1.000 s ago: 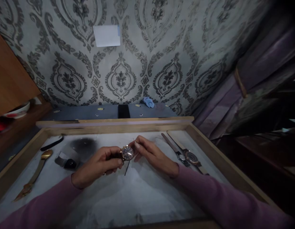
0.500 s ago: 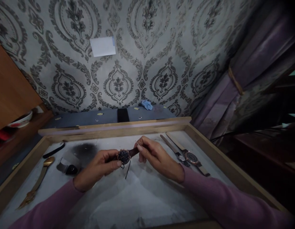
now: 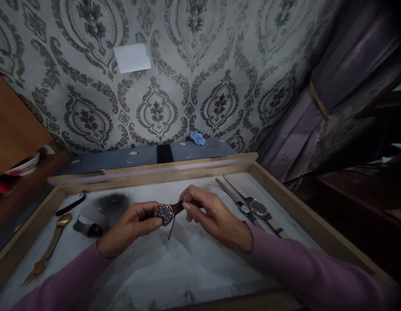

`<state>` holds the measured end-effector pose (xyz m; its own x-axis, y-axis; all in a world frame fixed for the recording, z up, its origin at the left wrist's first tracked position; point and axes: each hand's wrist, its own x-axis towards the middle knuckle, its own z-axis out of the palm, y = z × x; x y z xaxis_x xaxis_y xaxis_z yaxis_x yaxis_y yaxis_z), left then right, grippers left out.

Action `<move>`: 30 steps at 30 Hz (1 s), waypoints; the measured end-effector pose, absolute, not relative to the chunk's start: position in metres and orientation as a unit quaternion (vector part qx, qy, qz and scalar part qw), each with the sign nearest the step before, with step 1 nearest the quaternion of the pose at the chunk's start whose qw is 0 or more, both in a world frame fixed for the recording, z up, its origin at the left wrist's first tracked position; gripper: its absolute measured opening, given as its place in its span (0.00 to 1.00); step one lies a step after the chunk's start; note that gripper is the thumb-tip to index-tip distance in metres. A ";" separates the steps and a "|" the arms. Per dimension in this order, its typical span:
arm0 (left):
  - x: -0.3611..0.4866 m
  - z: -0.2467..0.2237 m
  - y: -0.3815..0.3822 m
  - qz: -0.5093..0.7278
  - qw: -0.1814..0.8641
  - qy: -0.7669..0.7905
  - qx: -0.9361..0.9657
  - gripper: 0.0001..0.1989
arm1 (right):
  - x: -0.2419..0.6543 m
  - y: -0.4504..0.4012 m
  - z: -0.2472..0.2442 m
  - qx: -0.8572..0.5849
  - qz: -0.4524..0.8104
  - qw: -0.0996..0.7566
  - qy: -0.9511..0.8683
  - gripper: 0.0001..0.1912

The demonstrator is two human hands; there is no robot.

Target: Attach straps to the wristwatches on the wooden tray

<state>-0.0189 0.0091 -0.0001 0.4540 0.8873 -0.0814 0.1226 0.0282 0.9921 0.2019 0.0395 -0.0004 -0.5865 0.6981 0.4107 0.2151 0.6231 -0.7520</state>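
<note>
- Head view: left hand (image 3: 132, 226) closed round the case of the dark watch (image 3: 163, 214), thumb at the dial's edge, dial up.
- Right hand (image 3: 216, 218): thumb and fingertips pinched on the strap (image 3: 178, 208), just right of the dark watch.
- Change: a thin tip stood up above the right fingers half a second back; now only a bright speck shows there. Can't tell if a tool is in the pinch.
- Meaning, my read: right grip is down at strap level, so the dark watch is steadied from both sides.
- Thin dark strip (image 3: 171, 229) hangs below the dark watch; attachment unclear.
- Left of the dark watch: grey band (image 3: 81, 225), then black strap (image 3: 71, 205) and gold watch (image 3: 63, 220).
- Right of it, past the right hand: small watch (image 3: 244, 209) and round watch (image 3: 258, 208), side by side.
- Beyond it: tray (image 3: 200, 169) far wall, then black slab (image 3: 164, 154) and blue cloth (image 3: 197, 138).
</note>
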 end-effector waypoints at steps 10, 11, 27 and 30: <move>-0.020 -0.002 0.009 0.320 0.590 0.413 0.615 0.09 | 0.202 0.041 0.001 -0.257 0.318 0.366 -0.836 0.10; -0.020 -0.003 0.009 0.319 0.588 0.413 0.618 0.08 | 0.201 0.041 0.000 -0.253 0.317 0.368 -0.837 0.10; -0.018 -0.005 0.006 0.334 0.571 0.401 0.634 0.08 | 0.200 0.040 -0.005 -0.251 0.365 0.402 -0.801 0.05; -0.016 -0.006 0.004 0.350 0.574 0.397 0.625 0.07 | 0.200 0.040 -0.008 -0.244 0.378 0.409 -0.794 0.05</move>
